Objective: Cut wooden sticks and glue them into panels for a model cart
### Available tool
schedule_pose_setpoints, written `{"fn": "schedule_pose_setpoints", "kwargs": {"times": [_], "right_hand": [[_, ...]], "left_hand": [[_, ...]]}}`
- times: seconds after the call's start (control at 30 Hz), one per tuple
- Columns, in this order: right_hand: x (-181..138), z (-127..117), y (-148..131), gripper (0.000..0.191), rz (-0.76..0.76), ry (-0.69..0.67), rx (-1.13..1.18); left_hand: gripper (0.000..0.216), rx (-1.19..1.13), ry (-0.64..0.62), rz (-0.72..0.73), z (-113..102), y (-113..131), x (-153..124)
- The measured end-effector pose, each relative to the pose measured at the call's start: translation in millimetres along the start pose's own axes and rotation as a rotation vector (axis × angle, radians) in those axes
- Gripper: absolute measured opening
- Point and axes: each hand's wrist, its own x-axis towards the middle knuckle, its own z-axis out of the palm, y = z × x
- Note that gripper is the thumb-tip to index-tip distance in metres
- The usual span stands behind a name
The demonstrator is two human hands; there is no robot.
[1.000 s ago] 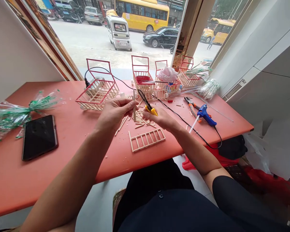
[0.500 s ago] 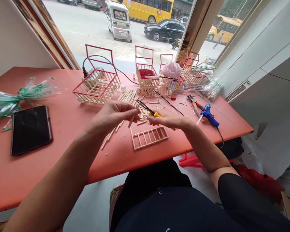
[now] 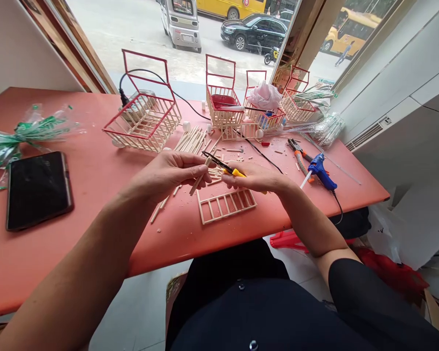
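My left hand (image 3: 185,170) pinches a short wooden stick (image 3: 198,183) between thumb and fingers, above the table. In my right hand (image 3: 250,176) are yellow-handled pliers (image 3: 223,165), dark jaws pointing left at the stick's upper end. Whether the jaws touch the stick I cannot tell. Below my hands a ladder-like wooden frame (image 3: 227,206) lies flat on the table. Loose wooden sticks (image 3: 190,141) are heaped behind and beneath my hands, with short offcuts scattered around them.
Several stick-built carts with red rims, such as the large cart (image 3: 142,122), stand along the window side. A blue glue gun (image 3: 322,173) and orange-grey pliers (image 3: 298,152) lie right. A black tablet (image 3: 39,190) and plastic packaging (image 3: 29,129) lie left on the red table (image 3: 95,243).
My left hand has shifted slightly left with the stick, and the plier jaws have come closer to its upper end. The camera view has tilted down a little.
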Motion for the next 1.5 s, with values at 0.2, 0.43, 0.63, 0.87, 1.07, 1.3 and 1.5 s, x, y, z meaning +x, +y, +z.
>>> {"fn": "schedule_pose_setpoints", "kwargs": {"times": [0.2,0.43,0.63,0.87,1.07,1.3,1.5], "right_hand": [[-2.3,-2.3,-3.7,0.062,0.037,0.008,-0.067],[1.3,-0.2,-0.1,0.061,0.032,0.020,-0.036],[1.6,2.8,-3.2,0.064,0.014,0.041,-0.061],[1.2,5.2,-3.8,0.067,-0.004,0.094,-0.142],[3.8,6.6,0.7,0.075,-0.072,0.112,-0.174],[7.5,8.5,5.3,0.074,-0.096,0.127,-0.171],[9.6,11.7,7.1,0.073,-0.154,0.143,-0.108]], "left_hand": [[0.058,0.008,-0.039,0.004,-1.9,-1.3,0.0],[0.057,-0.015,-0.011,-0.029,1.8,0.4,0.0],[0.057,-0.003,0.019,-0.004,3.5,-2.1,-0.6],[0.055,0.014,0.081,0.114,6.0,-17.7,3.5],[0.054,0.065,0.041,0.054,7.0,-3.7,-1.3],[0.057,0.021,0.061,0.027,7.7,-0.6,-1.6],[0.057,0.039,0.045,0.045,5.7,-3.6,-0.6]]}}
